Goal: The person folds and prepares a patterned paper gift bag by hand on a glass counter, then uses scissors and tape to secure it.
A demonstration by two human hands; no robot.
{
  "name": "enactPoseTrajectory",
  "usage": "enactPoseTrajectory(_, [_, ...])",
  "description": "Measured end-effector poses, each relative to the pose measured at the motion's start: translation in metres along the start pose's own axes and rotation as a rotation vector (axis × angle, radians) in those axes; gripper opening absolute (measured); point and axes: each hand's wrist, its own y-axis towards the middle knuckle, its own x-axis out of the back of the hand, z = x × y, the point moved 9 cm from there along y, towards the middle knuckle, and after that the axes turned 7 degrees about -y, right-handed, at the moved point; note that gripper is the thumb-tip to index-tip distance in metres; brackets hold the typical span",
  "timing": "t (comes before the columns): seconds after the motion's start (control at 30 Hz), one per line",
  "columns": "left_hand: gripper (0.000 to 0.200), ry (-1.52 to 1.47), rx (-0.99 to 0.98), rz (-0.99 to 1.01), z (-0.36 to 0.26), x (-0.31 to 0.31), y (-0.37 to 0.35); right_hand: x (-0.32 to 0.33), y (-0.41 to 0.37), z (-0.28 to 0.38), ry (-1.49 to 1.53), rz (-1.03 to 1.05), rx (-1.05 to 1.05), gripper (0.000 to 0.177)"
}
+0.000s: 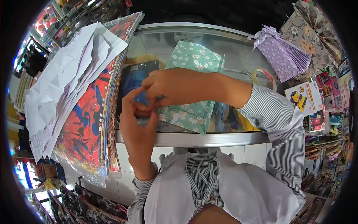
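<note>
My left hand [138,118] and my right hand [161,86] meet over the left side of the glass counter. Fingertips of both are pinched together around something tiny and dark that I cannot make out. Beneath my right wrist lies a green daisy-print paper bag [192,56], flat on the glass, partly covered by my forearm. Just behind my left fingers is a dark blue packet [136,74], partly hidden by the hands.
Left on the counter [209,140] are Spider-Man wrapping sheets [84,121] under crumpled white paper [61,78]. Right of the bag are a tape roll [257,76], scissors [247,72], a pleated purple floral bag [281,56], floral wrapping [304,35] and a boxed toy [304,98].
</note>
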Motion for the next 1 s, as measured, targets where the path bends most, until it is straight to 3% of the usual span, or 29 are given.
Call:
enactPoseTrajectory(0.13, [0.053, 0.106, -0.179, -0.015, -0.006, 0.000, -0.005, -0.003, -0.005, 0.002, 0.023, 0.095, -0.010, 0.017])
enactPoseTrajectory(0.23, [0.050, 0.043, -0.094, -0.066, -0.001, 0.003, -0.006, 0.002, -0.011, 0.001, 0.096, 0.094, 0.020, 0.019])
enactPoseTrajectory(0.43, [0.055, 0.064, -0.179, 0.092, -0.014, -0.001, -0.013, 0.002, -0.019, 0.001, 0.060, -0.064, -0.007, 0.012])
enactPoseTrajectory(0.67, [0.053, 0.105, -0.162, 0.125, -0.012, -0.002, -0.015, 0.003, -0.028, 0.008, -0.019, -0.137, 0.039, 0.007])
enactPoseTrajectory(0.9, [0.053, 0.244, -0.267, 0.104, -0.023, 0.000, -0.014, 0.004, -0.039, 0.014, 0.023, -0.142, 0.094, 0.016])
enactPoseTrajectory(1.0, [0.053, 0.209, -0.218, 0.072, -0.018, 0.002, -0.014, 0.001, -0.042, 0.019, -0.096, -0.123, 0.100, 0.022])
